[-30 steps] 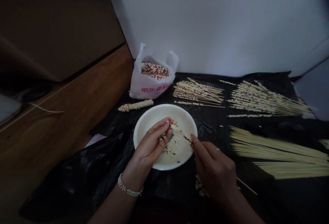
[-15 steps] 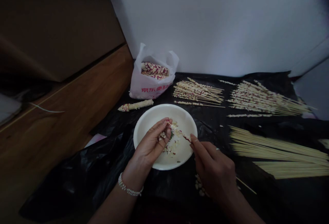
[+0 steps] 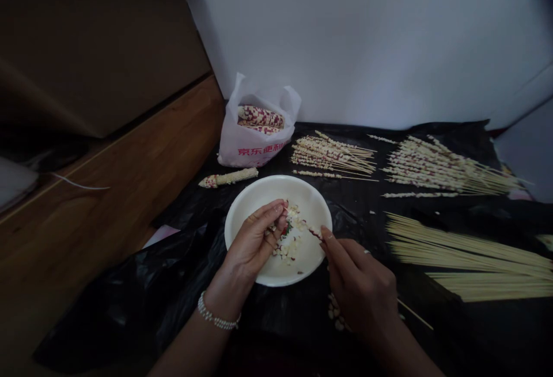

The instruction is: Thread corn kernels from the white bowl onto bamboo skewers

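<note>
Over the white bowl [image 3: 311, 259], my right hand [image 3: 363, 279] grips a thin wooden skewer [image 3: 314, 231] threaded with cream and dark red corn kernels. Its bare end sticks out beyond the hand at lower right. My left hand [image 3: 253, 241] is closed, thumb and fingertips pinched at the skewer's tip, with several kernels cupped in the fingers. Whether one kernel sits on the very point is too small to tell. Loose corn kernels [image 3: 287, 250] lie in the bowl below. Something small, red and green, shows beside my left fingers.
A white plastic bag [image 3: 254, 152] holds speckled corn cobs [image 3: 261, 116]. A mostly stripped cob [image 3: 233, 177] lies before it. Filled skewers form two piles [image 3: 330, 153] at the back right. Bare skewers [image 3: 458, 250] lie at right on black plastic sheeting [image 3: 181, 285].
My left fingers have shifted slightly at the skewer's tip, and a red spot now shows beside them. My right hand and the skewer are nearly still.
</note>
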The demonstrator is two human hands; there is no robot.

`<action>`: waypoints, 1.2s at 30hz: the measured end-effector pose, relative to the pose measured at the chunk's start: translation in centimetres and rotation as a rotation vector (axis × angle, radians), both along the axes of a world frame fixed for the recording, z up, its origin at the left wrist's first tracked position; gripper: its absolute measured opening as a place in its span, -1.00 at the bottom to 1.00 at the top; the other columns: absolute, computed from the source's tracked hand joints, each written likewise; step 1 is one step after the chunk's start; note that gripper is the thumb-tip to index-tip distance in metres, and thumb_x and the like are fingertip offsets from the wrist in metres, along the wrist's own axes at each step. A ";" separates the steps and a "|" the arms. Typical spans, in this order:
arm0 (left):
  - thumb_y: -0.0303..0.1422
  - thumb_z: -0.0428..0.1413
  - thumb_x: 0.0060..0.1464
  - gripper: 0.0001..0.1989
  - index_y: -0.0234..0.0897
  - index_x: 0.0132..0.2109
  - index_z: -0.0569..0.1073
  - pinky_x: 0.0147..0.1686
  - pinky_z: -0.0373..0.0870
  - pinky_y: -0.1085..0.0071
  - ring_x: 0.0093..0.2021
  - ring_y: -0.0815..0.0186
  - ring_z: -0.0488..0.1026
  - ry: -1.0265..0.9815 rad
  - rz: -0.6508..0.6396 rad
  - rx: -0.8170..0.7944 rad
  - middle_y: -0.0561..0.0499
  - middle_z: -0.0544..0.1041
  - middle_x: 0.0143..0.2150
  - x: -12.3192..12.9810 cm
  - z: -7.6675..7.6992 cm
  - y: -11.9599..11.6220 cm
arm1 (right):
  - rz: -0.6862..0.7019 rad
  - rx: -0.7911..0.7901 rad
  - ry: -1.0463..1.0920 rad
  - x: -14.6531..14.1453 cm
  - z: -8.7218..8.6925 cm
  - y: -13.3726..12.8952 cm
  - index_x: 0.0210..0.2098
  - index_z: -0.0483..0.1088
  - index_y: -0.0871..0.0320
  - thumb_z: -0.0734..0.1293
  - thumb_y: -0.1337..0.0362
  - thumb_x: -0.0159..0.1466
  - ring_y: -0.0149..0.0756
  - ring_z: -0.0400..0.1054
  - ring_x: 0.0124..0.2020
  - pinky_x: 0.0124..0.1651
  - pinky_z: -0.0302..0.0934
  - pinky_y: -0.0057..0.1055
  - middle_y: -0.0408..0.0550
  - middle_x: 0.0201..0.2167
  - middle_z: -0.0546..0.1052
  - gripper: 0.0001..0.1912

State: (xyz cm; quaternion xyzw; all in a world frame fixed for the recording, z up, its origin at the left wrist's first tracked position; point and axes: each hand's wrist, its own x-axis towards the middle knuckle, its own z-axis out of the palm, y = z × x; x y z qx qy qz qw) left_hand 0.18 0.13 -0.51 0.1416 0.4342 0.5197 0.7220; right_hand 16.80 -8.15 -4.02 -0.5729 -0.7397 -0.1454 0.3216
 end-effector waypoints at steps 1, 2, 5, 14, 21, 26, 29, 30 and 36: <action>-0.60 0.23 -0.10 -0.87 -0.40 -0.32 0.56 -0.33 0.49 0.65 -0.40 0.49 0.50 0.004 -0.005 0.001 -0.03 0.59 -0.35 0.0 -0.1 0.0 | 0.004 -0.004 0.001 0.0 0.0 0.0 0.12 0.31 0.16 0.27 0.45 0.22 -0.48 0.34 -0.43 -0.35 0.13 -0.51 -0.08 -0.32 0.53 -0.55; -0.60 0.23 -0.10 -0.87 -0.40 -0.32 0.56 -0.34 0.49 0.65 -0.40 0.49 0.50 0.005 -0.011 -0.001 -0.03 0.59 -0.35 0.0 -0.1 0.0 | 0.008 -0.010 0.003 0.0 -0.1 0.0 0.12 0.30 0.16 0.26 0.45 0.23 -0.48 0.34 -0.42 -0.35 0.13 -0.51 -0.08 -0.31 0.53 -0.54; -0.61 0.22 -0.09 -0.85 -0.40 -0.30 0.56 -0.34 0.49 0.64 -0.40 0.49 0.50 -0.009 -0.026 -0.011 -0.04 0.58 -0.34 0.0 -0.2 0.0 | 0.015 -0.010 0.011 0.0 -0.1 0.0 0.12 0.30 0.17 0.26 0.45 0.23 -0.48 0.34 -0.42 -0.34 0.14 -0.51 -0.07 -0.31 0.54 -0.55; -0.55 0.26 -0.10 -0.87 -0.38 -0.31 0.56 -0.23 0.48 0.61 -0.34 0.48 0.50 -0.023 -0.059 -0.002 0.00 0.57 -0.34 -0.1 -0.3 0.0 | 0.022 0.004 0.036 0.0 0.0 0.1 0.10 0.32 0.17 0.28 0.46 0.21 -0.49 0.36 -0.40 -0.32 0.16 -0.53 -0.08 -0.31 0.54 -0.55; -0.52 0.26 -0.10 -0.88 -0.35 -0.32 0.56 -0.26 0.47 0.59 -0.36 0.46 0.49 0.020 -0.127 0.001 0.01 0.56 -0.35 -0.2 -0.3 -0.1 | 0.035 0.010 0.042 0.0 -0.2 0.0 0.11 0.31 0.18 0.26 0.48 0.21 -0.48 0.36 -0.41 -0.32 0.16 -0.53 -0.07 -0.33 0.54 -0.54; -0.49 0.25 -0.07 -0.87 -0.33 -0.28 0.55 -0.25 0.49 0.52 -0.33 0.42 0.50 0.014 -0.159 0.023 -0.02 0.57 -0.31 -0.1 -0.4 -0.3 | 0.029 -0.001 0.042 -0.2 -0.1 0.1 0.10 0.32 0.19 0.24 0.46 0.23 -0.49 0.36 -0.41 -0.33 0.16 -0.53 -0.06 -0.32 0.54 -0.56; -0.51 0.25 -0.08 -0.85 -0.33 -0.27 0.54 -0.23 0.50 0.48 -0.31 0.40 0.51 -0.009 -0.110 0.020 -0.02 0.57 -0.28 -0.1 -0.4 -0.3 | 0.019 -0.020 0.016 -0.4 0.2 0.2 0.12 0.30 0.18 0.26 0.38 0.25 -0.48 0.35 -0.43 -0.37 0.14 -0.52 -0.06 -0.32 0.54 -0.57; -0.51 0.25 -0.08 -0.85 -0.32 -0.28 0.54 -0.23 0.50 0.50 -0.31 0.42 0.51 -0.011 -0.088 0.019 0.00 0.57 -0.29 -0.1 -0.4 -0.3 | 0.014 -0.025 0.001 -0.4 0.2 0.3 0.14 0.28 0.19 0.26 0.35 0.26 -0.48 0.34 -0.43 -0.38 0.14 -0.51 -0.06 -0.32 0.54 -0.56; -0.45 0.22 -0.01 -0.82 -0.30 -0.19 0.54 -0.26 0.48 0.60 -0.31 0.48 0.49 -0.011 -0.059 0.038 0.00 0.55 -0.21 0.0 -0.2 -0.4 | 0.029 -0.071 0.015 -0.3 0.0 0.2 0.15 0.25 0.20 0.25 0.39 0.27 -0.44 0.36 -0.37 -0.30 0.17 -0.50 -0.04 -0.26 0.53 -0.55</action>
